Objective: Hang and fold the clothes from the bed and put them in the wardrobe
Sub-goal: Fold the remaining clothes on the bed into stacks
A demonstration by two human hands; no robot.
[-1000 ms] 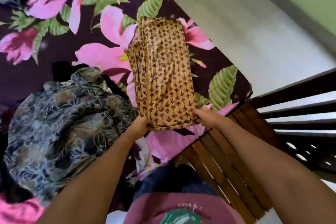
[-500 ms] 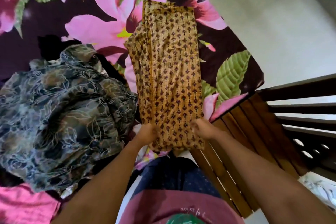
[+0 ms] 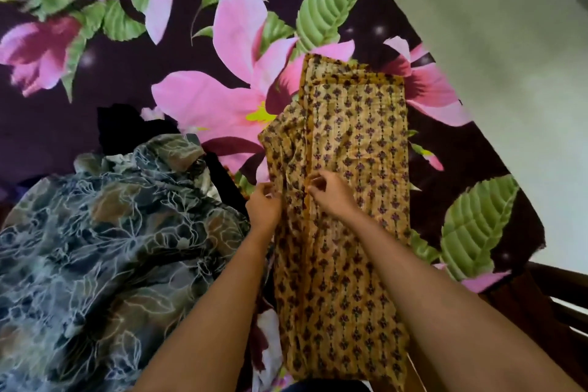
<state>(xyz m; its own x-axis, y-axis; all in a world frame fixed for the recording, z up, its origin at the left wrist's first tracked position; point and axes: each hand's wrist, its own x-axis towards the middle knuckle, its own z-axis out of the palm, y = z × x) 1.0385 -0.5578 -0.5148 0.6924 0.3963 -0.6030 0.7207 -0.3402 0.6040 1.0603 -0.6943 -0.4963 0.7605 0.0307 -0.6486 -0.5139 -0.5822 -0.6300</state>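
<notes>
Seen from the head, the bed (image 3: 47, 137), with its dark sheet of pink flowers, carries two pieces of clothing. The yellow printed garment (image 3: 356, 153) lies on it as a long folded strip that reaches from the middle of the sheet to the near edge. Just beside it, on the left, sits a heap of dark patterned cloth (image 3: 111, 232). Both arms stretch forward over the strip. The left hand (image 3: 264, 205) has its grip closed on the garment's loose left edge. The right hand (image 3: 331, 196), close by, pinches the orange seam with curled fingers.
</notes>
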